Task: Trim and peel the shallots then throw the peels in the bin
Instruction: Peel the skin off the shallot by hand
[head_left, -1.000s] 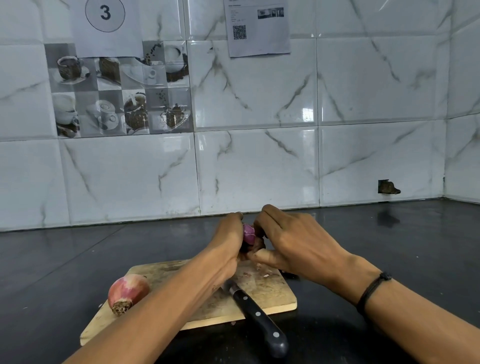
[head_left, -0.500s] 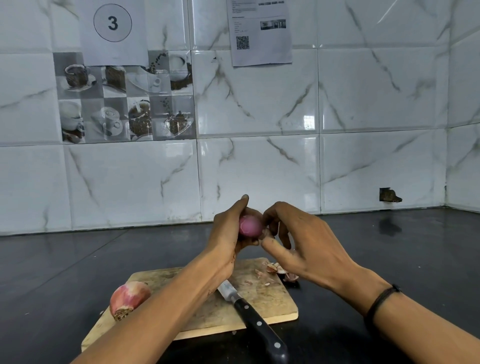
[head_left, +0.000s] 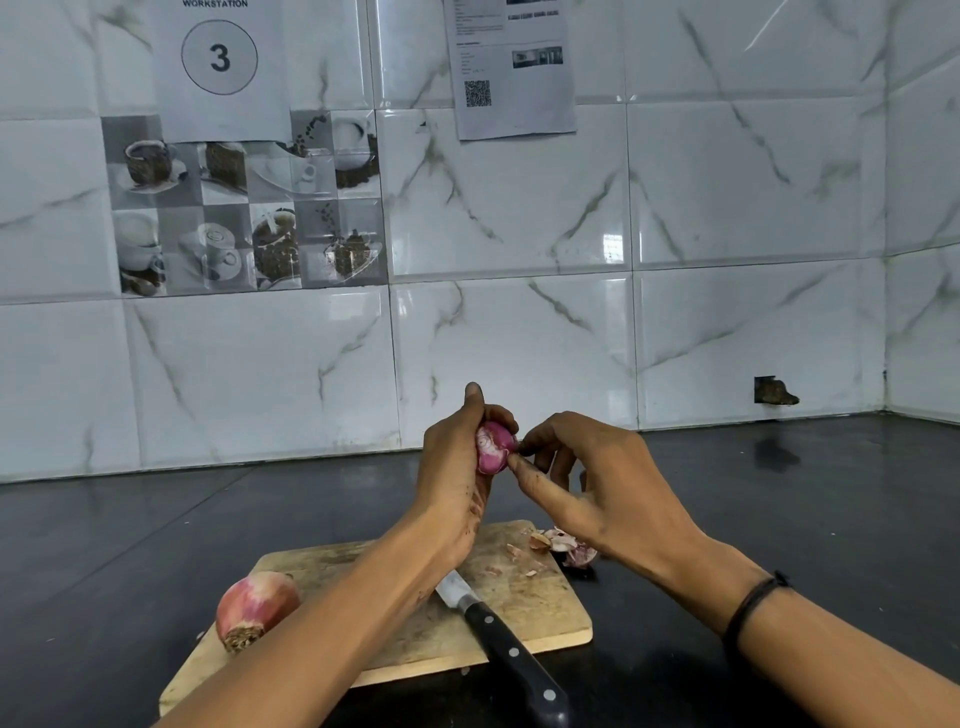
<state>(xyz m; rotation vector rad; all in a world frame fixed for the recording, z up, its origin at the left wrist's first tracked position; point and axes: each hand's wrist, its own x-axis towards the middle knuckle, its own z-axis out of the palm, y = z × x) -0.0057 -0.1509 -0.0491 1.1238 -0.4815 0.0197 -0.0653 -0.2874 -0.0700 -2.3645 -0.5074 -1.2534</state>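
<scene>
- Head view, change: a second ago both hands worked low, just above the board (head_left: 530, 603). They now hold the shallot (head_left: 492, 448) higher, well clear of it.
- Head view, meaning: more bare flesh shows, so peeling of this bulb is judged nearly complete.
- Left hand (head_left: 454, 467): fingers curled round the shallot, gripping it.
- Right hand (head_left: 602, 478): thumb and forefinger pinch the shallot's right side; the other fingers (head_left: 558, 467) hang loosely curled.
- Shallot: glossy purple, with a pale cut end facing the camera.
- Peels (head_left: 563, 545): loose heap at the board's far right corner, spilling onto the counter (head_left: 805, 519). No bin is in view.
- Second shallot (head_left: 254, 608): on the board's left edge, skin and root end intact, untrimmed.
- Knife (head_left: 498, 642): lying on the board, handle over the near edge.
</scene>
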